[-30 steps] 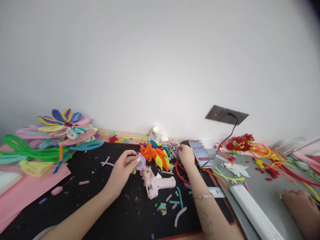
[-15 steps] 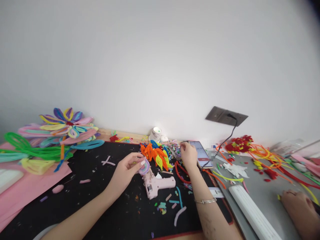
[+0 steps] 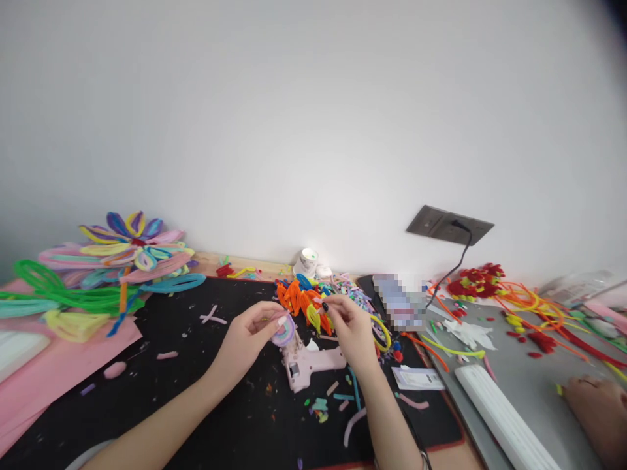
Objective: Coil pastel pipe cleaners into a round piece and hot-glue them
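Note:
My left hand (image 3: 259, 324) pinches a round coil of pastel pipe cleaner (image 3: 283, 331), lilac, pink and blue, by its edge. Under the coil, a pale pink glue gun (image 3: 313, 364) lies on the black mat (image 3: 196, 391). My right hand (image 3: 350, 326) is raised over the glue gun's handle, its fingertips pinched together; something small and pale may be between them, too small to name. Just behind the fingertips sits a bunch of orange, yellow and blue pipe-cleaner loops (image 3: 298, 297). The two hands are a little apart.
A large pipe-cleaner flower (image 3: 137, 245) and green loops (image 3: 73, 294) lie at left. A paper cup (image 3: 307, 262) stands by the wall. A blurred-out phone (image 3: 399, 300), a white power strip (image 3: 504, 418) and a cable (image 3: 450, 271) are at right. Another person's hand (image 3: 592, 411) works there.
My right hand has come left, from beside the phone to near my left hand, uncovering a yellow loop and a white packet. My left hand and the coil have hardly moved.

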{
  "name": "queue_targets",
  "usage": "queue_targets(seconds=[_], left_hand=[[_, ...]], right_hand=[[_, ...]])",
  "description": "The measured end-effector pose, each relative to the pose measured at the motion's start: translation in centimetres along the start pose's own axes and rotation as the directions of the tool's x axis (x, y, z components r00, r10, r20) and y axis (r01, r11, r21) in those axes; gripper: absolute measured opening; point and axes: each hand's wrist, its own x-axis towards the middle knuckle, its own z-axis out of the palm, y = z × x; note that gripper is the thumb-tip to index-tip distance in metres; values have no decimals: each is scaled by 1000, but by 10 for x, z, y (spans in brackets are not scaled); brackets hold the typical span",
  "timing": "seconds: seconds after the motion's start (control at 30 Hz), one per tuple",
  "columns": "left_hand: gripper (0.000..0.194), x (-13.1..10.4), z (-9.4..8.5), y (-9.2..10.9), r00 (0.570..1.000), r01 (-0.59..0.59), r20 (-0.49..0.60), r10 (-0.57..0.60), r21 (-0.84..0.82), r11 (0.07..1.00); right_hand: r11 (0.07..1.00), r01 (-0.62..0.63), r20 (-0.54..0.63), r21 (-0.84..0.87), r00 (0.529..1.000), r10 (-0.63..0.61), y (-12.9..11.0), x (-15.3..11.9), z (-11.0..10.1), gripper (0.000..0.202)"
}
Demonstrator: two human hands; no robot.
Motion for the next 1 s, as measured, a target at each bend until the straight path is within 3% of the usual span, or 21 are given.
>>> queue_targets(seconds=[0.13, 0.33, 0.73, 1.0], left_hand=[[20, 0, 0, -2, 1000, 5, -9, -5, 15, 1000], [18, 0, 1, -2, 1000, 3, -25, -2, 41, 999], [26, -1, 2, 1, 995, 21, -95, -21, -2, 1000], [26, -2, 2, 4, 995, 21, -94, -19, 22, 1000]], right_hand=[[998, 12, 36, 64, 999, -15, 4, -7, 8, 15], [999, 41, 63, 13, 997, -42, 1, -14, 13, 24], [933, -146, -44, 328, 985, 169, 0, -17, 19, 11], [955, -112, -59, 273, 989, 133, 1, -19, 19, 13]])
